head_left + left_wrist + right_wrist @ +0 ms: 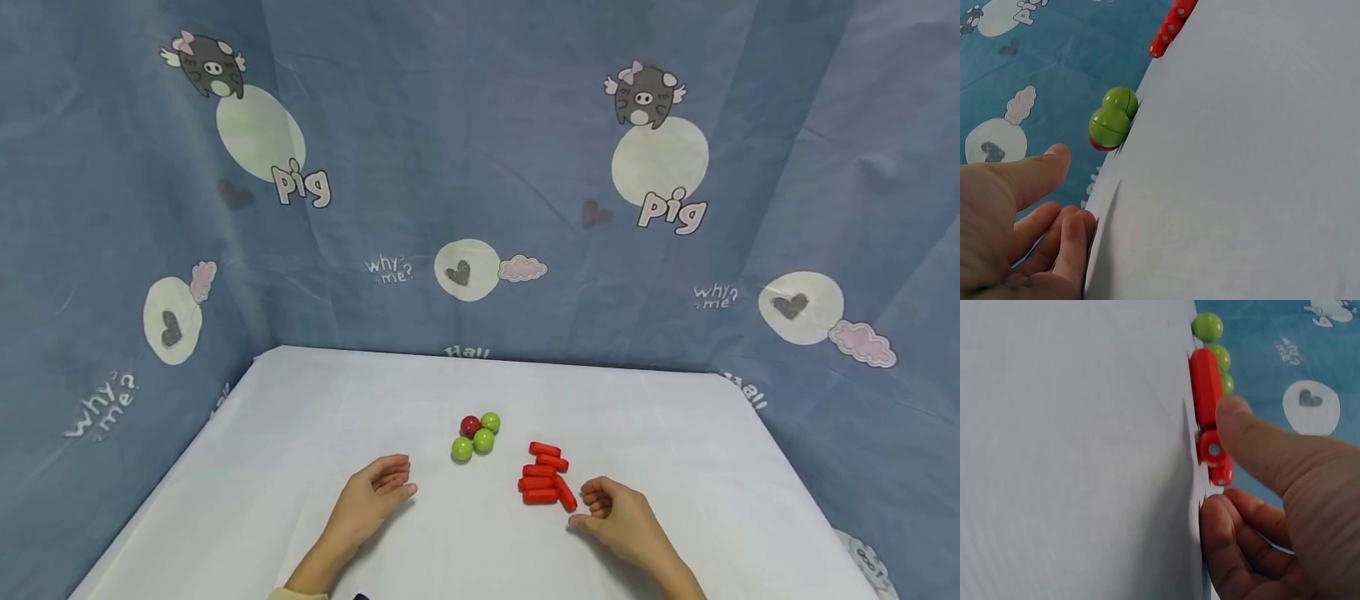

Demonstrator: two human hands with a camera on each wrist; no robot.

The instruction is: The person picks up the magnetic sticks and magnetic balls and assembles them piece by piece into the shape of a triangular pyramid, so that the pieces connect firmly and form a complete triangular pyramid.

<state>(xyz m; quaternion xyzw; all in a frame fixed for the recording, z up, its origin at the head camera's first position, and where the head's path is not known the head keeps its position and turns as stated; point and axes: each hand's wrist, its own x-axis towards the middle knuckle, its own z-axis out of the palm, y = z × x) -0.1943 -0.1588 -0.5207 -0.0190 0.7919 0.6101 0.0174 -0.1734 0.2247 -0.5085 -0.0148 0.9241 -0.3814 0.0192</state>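
Note:
My left hand (367, 504) rests side-on at the left of the white table, thumb apart from loosely curled fingers, holding nothing. Ahead of it and to the right sit several glossy balls in a cluster, green ones (483, 440) and one dark red ball (470, 426). Right of the balls lie several short red sticks (540, 497), mostly side by side, one slanting at the near right. My right hand (624, 523) is just right of that slanted stick, its fingers loosely bent and nothing between them. In the right wrist view its thumb overlaps the red sticks (1205, 387).
A white cloth covers the table (450, 550). Behind and beside it hangs a blue curtain (480, 167) with pig, heart and cloud prints. A small dark object (361, 597) pokes in at the bottom edge, near the left forearm.

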